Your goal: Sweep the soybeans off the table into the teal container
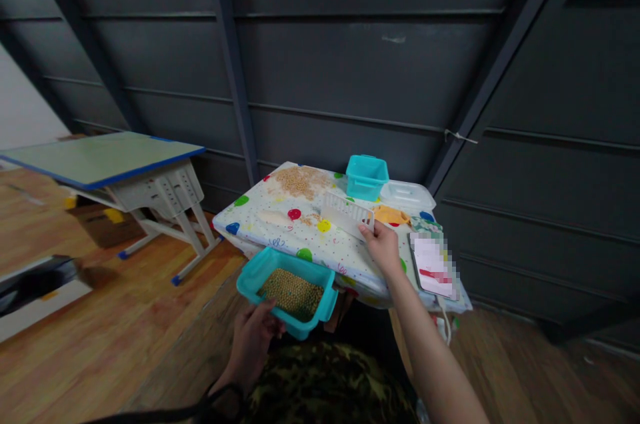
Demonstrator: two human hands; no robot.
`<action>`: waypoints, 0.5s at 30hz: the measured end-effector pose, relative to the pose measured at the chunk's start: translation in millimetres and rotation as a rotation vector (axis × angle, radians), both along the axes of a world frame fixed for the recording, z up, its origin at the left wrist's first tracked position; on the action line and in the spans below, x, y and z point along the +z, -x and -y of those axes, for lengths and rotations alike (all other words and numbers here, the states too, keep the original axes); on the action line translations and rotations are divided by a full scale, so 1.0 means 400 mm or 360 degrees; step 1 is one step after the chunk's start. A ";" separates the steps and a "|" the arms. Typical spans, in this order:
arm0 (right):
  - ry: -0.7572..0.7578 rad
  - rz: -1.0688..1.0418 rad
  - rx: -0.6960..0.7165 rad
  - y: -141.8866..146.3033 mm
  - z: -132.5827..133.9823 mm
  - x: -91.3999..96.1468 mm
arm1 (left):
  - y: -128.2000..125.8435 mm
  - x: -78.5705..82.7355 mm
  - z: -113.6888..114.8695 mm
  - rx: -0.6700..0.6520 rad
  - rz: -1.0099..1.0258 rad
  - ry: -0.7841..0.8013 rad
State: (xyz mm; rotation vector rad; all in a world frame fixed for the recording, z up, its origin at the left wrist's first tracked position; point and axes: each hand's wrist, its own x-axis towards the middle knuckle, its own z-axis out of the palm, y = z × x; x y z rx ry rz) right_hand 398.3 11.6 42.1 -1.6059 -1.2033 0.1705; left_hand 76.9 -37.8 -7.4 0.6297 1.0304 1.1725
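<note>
By the table (pixel 350 254), the tub (pixel 290 264) may tip and spill beans (pixel 294 292), as the left hand (pixel 255 331) grips one side; the right hand (pixel 381 244) grasps a rack (pixel 345 216).

Clock centred on the tablecloth (pixel 360 264): white ground, small dots, balloon print in red, green, blue, yellow. Slotted piece (pixel 345 217) mid-cloth: plain white. Near box (pixel 327 304), 7 o'clock: turquoise; beans (pixel 293 291) inside yellow-tan, greener at their 4. Grain pile (pixel 300 181), 11: tan. Far box (pixel 363 191), 1: same turquoise. Lid (pixel 407 195), 2: translucent whitish. Flat piece (pixel 387 215), also 2: orange. Patterned patch (pixel 426 224), 3: green and white. Device (pixel 435 271), 4: white face, red block, partly pixelated. Clothing (pixel 335 384), 6: green-brown camouflage. Desk (pixel 100 154), 10: pale green top, blue edging. Floor (pixel 135 284), 8: orange-brown woodgrain. Wall (pixel 345 64), 12: dark grey.
</note>
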 end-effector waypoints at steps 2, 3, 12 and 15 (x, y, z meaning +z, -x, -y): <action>0.0002 -0.0030 0.0027 0.006 0.010 0.000 | -0.006 0.009 0.007 -0.0010 0.0007 0.0009; 0.0005 -0.0045 0.0045 0.010 0.017 0.001 | -0.009 0.014 0.011 -0.0006 0.0013 0.0012; 0.0022 -0.0206 0.0170 0.043 0.069 0.015 | -0.015 0.034 0.015 -0.0007 0.0070 0.0048; -0.0010 -0.0271 0.0169 0.053 0.070 0.019 | -0.014 0.034 0.015 0.0001 0.0075 0.0039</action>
